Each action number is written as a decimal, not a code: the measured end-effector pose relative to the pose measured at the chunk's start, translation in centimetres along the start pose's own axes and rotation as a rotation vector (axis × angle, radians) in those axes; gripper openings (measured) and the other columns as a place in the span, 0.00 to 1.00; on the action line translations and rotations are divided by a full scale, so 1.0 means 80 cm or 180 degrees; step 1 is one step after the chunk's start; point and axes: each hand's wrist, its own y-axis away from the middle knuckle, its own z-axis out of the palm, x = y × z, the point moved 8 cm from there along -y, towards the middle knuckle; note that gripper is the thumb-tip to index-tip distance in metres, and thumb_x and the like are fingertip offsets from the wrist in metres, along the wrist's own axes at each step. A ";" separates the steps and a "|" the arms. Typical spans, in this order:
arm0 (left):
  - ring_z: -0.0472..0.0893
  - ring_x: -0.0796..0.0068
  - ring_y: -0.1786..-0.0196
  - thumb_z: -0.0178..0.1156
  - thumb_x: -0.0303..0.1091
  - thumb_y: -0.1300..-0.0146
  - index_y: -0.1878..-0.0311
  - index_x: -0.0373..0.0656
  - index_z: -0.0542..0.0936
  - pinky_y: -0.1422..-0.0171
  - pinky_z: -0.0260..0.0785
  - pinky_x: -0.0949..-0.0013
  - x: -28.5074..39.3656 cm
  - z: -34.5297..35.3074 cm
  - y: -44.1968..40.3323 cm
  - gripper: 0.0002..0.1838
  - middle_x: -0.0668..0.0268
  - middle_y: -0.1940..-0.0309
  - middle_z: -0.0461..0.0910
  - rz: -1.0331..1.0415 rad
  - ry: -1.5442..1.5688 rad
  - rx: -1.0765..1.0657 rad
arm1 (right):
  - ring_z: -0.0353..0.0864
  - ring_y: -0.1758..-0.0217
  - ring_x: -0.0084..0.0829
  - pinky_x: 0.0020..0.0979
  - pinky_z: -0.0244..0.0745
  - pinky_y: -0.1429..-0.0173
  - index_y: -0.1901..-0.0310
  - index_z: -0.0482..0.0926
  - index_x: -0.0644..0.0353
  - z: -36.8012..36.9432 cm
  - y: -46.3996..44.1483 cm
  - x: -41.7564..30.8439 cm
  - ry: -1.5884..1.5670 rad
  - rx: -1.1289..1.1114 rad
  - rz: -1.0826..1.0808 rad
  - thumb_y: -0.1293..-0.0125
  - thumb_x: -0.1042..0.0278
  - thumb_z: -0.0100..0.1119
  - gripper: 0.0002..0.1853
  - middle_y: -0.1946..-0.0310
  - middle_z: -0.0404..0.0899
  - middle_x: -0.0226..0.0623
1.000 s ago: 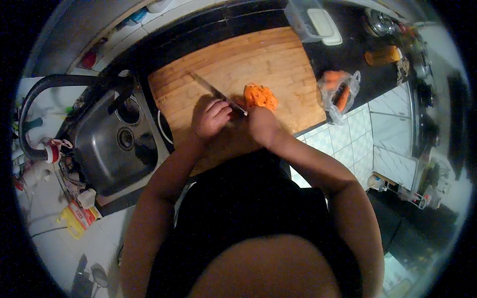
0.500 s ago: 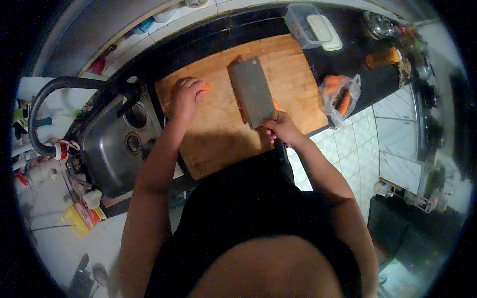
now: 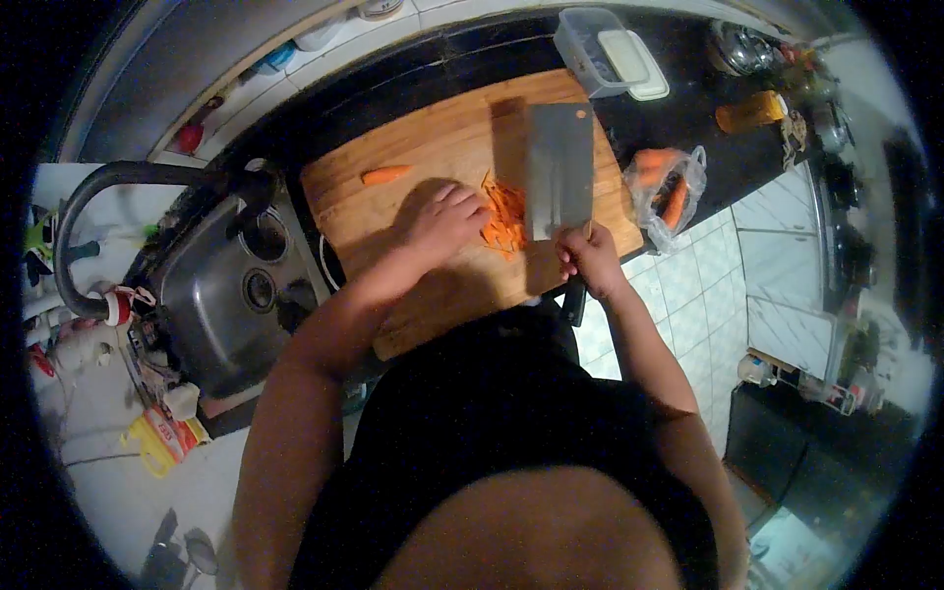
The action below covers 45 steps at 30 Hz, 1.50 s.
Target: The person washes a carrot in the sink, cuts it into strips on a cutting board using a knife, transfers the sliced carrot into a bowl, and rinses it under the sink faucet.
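My right hand [image 3: 590, 258] is closed round the black handle of a cleaver [image 3: 560, 167]. The broad blade hangs over the right part of the wooden cutting board [image 3: 442, 128]. A pile of carrot strips [image 3: 505, 221] lies just left of the blade. My left hand [image 3: 447, 224] is at the pile's left side, palm down, its fingers loosely bent and reaching toward the strips, with nothing visible in them. A carrot piece [image 3: 385, 175] rests by itself near the board's left end.
Left of the board is a steel sink [image 3: 211, 315] with a black faucet [image 3: 128, 177]. A plastic bag of carrots [image 3: 669, 192] sits at the counter's edge on the right. Behind it stand a clear container [image 3: 590, 59] with a pale lid [image 3: 634, 64] and an amber jar [image 3: 749, 113].
My left hand has let go of the carrot piece and moved right to the carrot strips. The cleaver has shifted right, uncovering the pile.
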 end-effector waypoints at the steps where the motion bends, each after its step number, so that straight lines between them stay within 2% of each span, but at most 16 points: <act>1: 0.65 0.66 0.41 0.50 0.31 0.48 0.56 0.47 0.77 0.37 0.57 0.61 -0.001 0.001 0.005 0.16 0.66 0.51 0.72 -0.0147 -0.0006 -0.0172 | 0.67 0.88 0.22 0.23 0.66 0.84 0.71 0.70 0.63 0.001 0.000 0.003 0.0028 -0.0048 0.0011 0.43 0.72 0.51 0.04 0.85 0.68 0.31; 4: 0.67 0.66 0.44 0.51 0.31 0.49 0.57 0.46 0.77 0.40 0.59 0.60 0.001 0.002 0.024 0.15 0.66 0.52 0.72 -0.0221 0.0335 0.0645 | 0.69 0.86 0.24 0.25 0.67 0.82 0.69 0.71 0.65 0.009 0.003 0.002 0.0583 -0.0099 -0.0038 0.44 0.73 0.51 0.04 0.84 0.70 0.32; 5: 0.68 0.65 0.45 0.51 0.30 0.49 0.57 0.45 0.77 0.41 0.60 0.61 0.002 0.008 0.026 0.15 0.65 0.52 0.72 -0.0136 0.0338 0.0713 | 0.71 0.83 0.28 0.29 0.69 0.77 0.66 0.72 0.67 0.010 0.004 -0.006 0.1075 0.0069 -0.0331 0.46 0.72 0.53 0.08 0.84 0.72 0.37; 8: 0.69 0.64 0.46 0.52 0.30 0.50 0.56 0.43 0.77 0.42 0.62 0.61 0.010 0.005 0.024 0.15 0.64 0.53 0.73 0.0029 0.0419 0.0848 | 0.72 0.83 0.30 0.31 0.68 0.77 0.70 0.72 0.68 0.032 0.010 -0.030 0.2341 0.0132 -0.0843 0.47 0.74 0.53 0.06 0.85 0.71 0.40; 9: 0.70 0.64 0.47 0.52 0.30 0.50 0.57 0.42 0.77 0.42 0.62 0.62 0.008 0.008 0.023 0.15 0.64 0.53 0.73 0.0025 0.0493 0.0841 | 0.75 0.79 0.40 0.36 0.69 0.72 0.68 0.73 0.68 0.046 0.020 -0.050 0.2624 0.0146 -0.0946 0.47 0.70 0.54 0.09 0.82 0.73 0.49; 13: 0.71 0.70 0.51 0.50 0.32 0.48 0.63 0.46 0.78 0.51 0.68 0.68 0.004 0.003 0.023 0.10 0.70 0.59 0.74 0.0120 0.0003 0.1150 | 0.75 0.69 0.51 0.42 0.70 0.66 0.67 0.75 0.64 0.080 0.014 -0.048 0.3579 0.0026 -0.0883 0.45 0.65 0.52 0.11 0.75 0.76 0.53; 16: 0.72 0.70 0.52 0.49 0.33 0.50 0.64 0.48 0.77 0.52 0.69 0.68 0.004 -0.001 0.017 0.11 0.70 0.61 0.74 0.0230 -0.0175 0.0923 | 0.76 0.69 0.50 0.43 0.70 0.64 0.67 0.75 0.63 0.080 0.003 -0.025 0.4110 -0.0063 -0.0782 0.45 0.64 0.51 0.11 0.75 0.76 0.52; 19: 0.72 0.69 0.53 0.49 0.33 0.52 0.65 0.48 0.77 0.53 0.69 0.67 -0.004 0.024 0.012 0.11 0.70 0.63 0.74 0.0094 -0.0107 0.0337 | 0.76 0.69 0.50 0.44 0.70 0.64 0.67 0.76 0.62 0.086 -0.014 -0.019 0.4129 -0.0033 -0.0602 0.45 0.62 0.51 0.12 0.74 0.76 0.52; 22: 0.71 0.64 0.50 0.51 0.32 0.53 0.66 0.41 0.77 0.47 0.66 0.63 -0.005 0.021 0.011 0.12 0.64 0.60 0.75 0.0057 0.0282 0.0199 | 0.79 0.66 0.45 0.41 0.74 0.61 0.70 0.80 0.59 0.096 -0.031 -0.023 0.4106 0.0118 -0.0318 0.46 0.65 0.51 0.10 0.70 0.79 0.49; 25: 0.72 0.64 0.51 0.51 0.33 0.53 0.66 0.41 0.77 0.48 0.67 0.63 0.005 0.001 0.016 0.11 0.64 0.62 0.76 0.0374 -0.0004 0.0963 | 0.76 0.69 0.49 0.43 0.71 0.65 0.71 0.77 0.63 0.094 -0.004 -0.054 0.3884 -0.0061 -0.0570 0.45 0.62 0.52 0.12 0.75 0.76 0.51; 29: 0.72 0.64 0.51 0.54 0.34 0.53 0.64 0.42 0.78 0.48 0.67 0.61 0.001 0.007 0.017 0.12 0.64 0.60 0.76 0.0295 0.0163 0.0900 | 0.76 0.71 0.49 0.42 0.71 0.67 0.71 0.78 0.64 0.083 -0.033 -0.014 0.4007 0.0073 -0.0570 0.47 0.61 0.54 0.12 0.77 0.76 0.52; 34: 0.72 0.64 0.50 0.53 0.33 0.53 0.64 0.41 0.78 0.47 0.67 0.61 -0.002 0.010 0.015 0.12 0.64 0.59 0.75 0.0326 0.0205 0.0938 | 0.76 0.73 0.49 0.41 0.70 0.68 0.74 0.78 0.64 0.081 -0.008 -0.046 0.3588 0.0006 -0.0922 0.49 0.58 0.57 0.15 0.79 0.75 0.52; 37: 0.72 0.64 0.50 0.53 0.32 0.53 0.64 0.41 0.77 0.47 0.67 0.61 0.005 0.005 0.017 0.11 0.64 0.58 0.75 0.0380 0.0206 0.0910 | 0.76 0.73 0.49 0.41 0.70 0.68 0.77 0.78 0.65 0.083 -0.039 -0.016 0.3858 0.0053 -0.0799 0.49 0.56 0.57 0.17 0.80 0.75 0.52; 40: 0.72 0.63 0.50 0.54 0.32 0.53 0.65 0.41 0.77 0.47 0.67 0.61 0.006 -0.006 0.016 0.11 0.64 0.58 0.75 0.0389 0.0168 0.0861 | 0.76 0.73 0.49 0.41 0.70 0.68 0.78 0.77 0.66 0.080 -0.025 -0.040 0.3436 -0.0027 -0.0614 0.49 0.55 0.57 0.18 0.80 0.74 0.52; 43: 0.72 0.63 0.50 0.54 0.31 0.53 0.66 0.42 0.77 0.47 0.67 0.61 0.002 0.010 0.019 0.10 0.64 0.58 0.75 0.0275 0.0248 0.0899 | 0.77 0.62 0.49 0.41 0.72 0.58 0.65 0.77 0.66 0.088 -0.018 -0.045 0.3667 -0.0277 -0.0154 0.46 0.58 0.56 0.17 0.70 0.77 0.55; 45: 0.72 0.62 0.50 0.54 0.31 0.53 0.66 0.42 0.77 0.47 0.67 0.62 0.001 0.010 0.016 0.10 0.64 0.59 0.75 0.0250 0.0301 0.0911 | 0.77 0.62 0.48 0.40 0.72 0.58 0.64 0.77 0.66 0.093 -0.032 -0.038 0.3783 -0.0308 -0.0274 0.46 0.57 0.56 0.17 0.70 0.77 0.55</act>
